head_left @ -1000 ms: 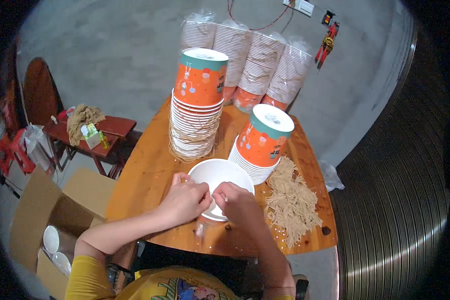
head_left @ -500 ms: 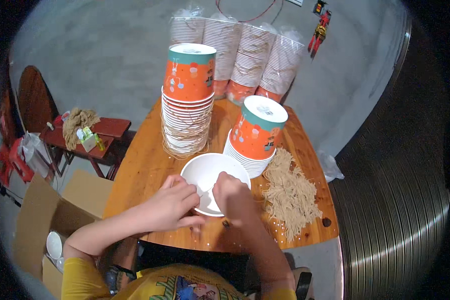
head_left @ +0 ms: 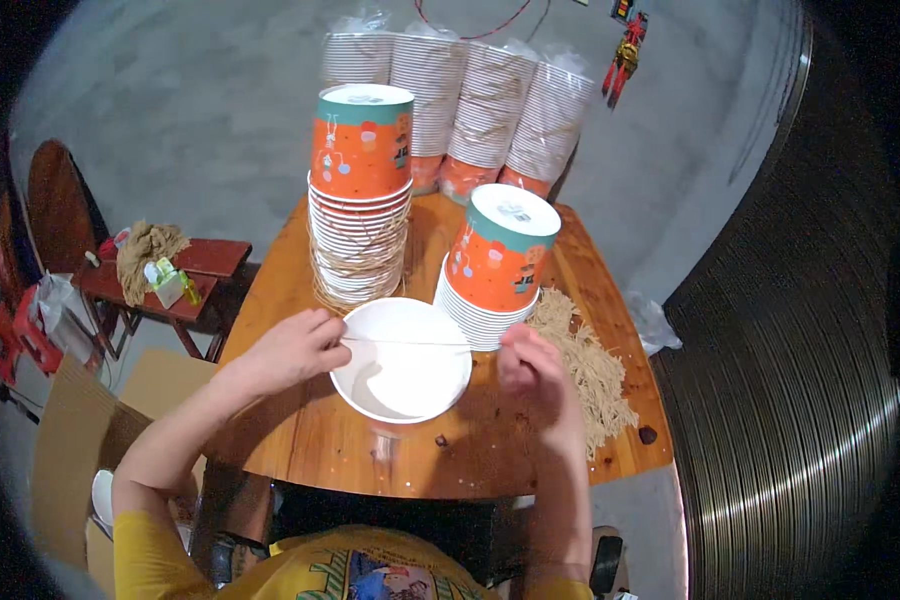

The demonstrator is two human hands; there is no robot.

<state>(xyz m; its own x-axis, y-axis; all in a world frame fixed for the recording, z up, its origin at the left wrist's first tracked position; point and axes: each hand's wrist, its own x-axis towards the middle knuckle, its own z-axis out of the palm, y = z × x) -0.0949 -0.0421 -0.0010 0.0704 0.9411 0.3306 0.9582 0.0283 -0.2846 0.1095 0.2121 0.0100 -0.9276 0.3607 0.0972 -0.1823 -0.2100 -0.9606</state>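
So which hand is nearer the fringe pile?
Right. The right hand is just beside the left edge of the fringe pile; the left hand is farther off, across the bowl.

The hands (head_left: 292, 350) hold a pale string (head_left: 410, 343) taut across a white bowl (head_left: 410, 382).

I'm pinching with my left hand (head_left: 292, 348), its forearm (head_left: 185, 425) slanting inward from the elbow, while my right hand (head_left: 532, 362) (bit blurry on my feed) is curling well apart, that forearm (head_left: 564, 490) standing nearly upright.
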